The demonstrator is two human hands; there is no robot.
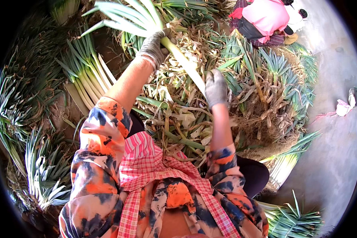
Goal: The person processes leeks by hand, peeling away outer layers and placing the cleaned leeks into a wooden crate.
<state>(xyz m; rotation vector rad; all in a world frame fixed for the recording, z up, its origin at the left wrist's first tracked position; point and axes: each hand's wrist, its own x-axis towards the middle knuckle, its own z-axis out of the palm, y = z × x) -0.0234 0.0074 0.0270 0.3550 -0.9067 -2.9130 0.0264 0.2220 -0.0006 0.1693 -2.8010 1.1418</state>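
Observation:
My left hand, in a grey work glove, is closed around the upper stalk of a large green onion, just below where its green leaves fan out. The stalk slants down to the right toward my right hand, also gloved in grey. That hand is at the pale lower end of the stalk, with its fingers curled; a green leaf strip lies at its fingertips. The fingers hide the stalk's end, so its roots are not visible. Below both hands lies a heap of peeled, dry onion leaves.
Cleaned green onions lie in a bundle at the left, with untrimmed ones beyond. Rooted onions are piled at the right beside the concrete floor. Another person in pink sits at the upper right. More bundled onions lie at the lower right.

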